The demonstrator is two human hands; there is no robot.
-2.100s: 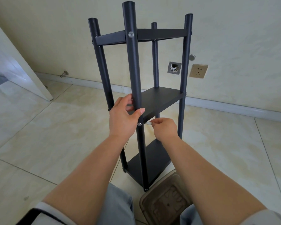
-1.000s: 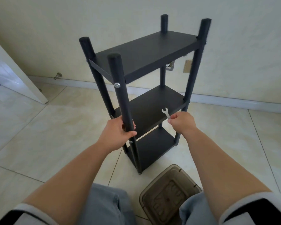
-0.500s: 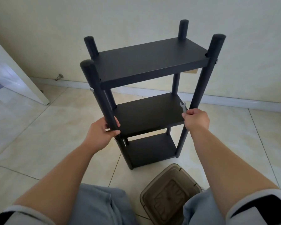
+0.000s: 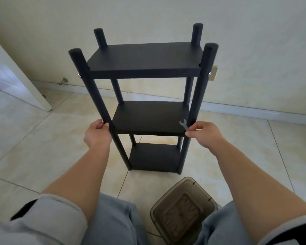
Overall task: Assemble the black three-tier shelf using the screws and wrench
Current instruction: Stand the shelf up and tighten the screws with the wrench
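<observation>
The black three-tier shelf stands upright on the tiled floor near the wall, its long axis vertical and one broad side turned squarely toward the camera, so the three boards stack one above another from the top tier down to the lowest just above the floor. The left hand curls its fingers round the front left post at the level of the middle tier; the fingertips go behind the post and are hidden. The right hand sits against the front right post at the same height and pinches the lower end of a small grey wrench between thumb and forefinger, its open jaw pointing up and slightly left (whether any finger also wraps the post cannot be told). Silver screw heads show at the outer sides of both front posts by the top tier; others are not visible. A wall plate is mostly hidden behind the right post. A translucent brown container sits on the floor between the knees, its contents unclear.
</observation>
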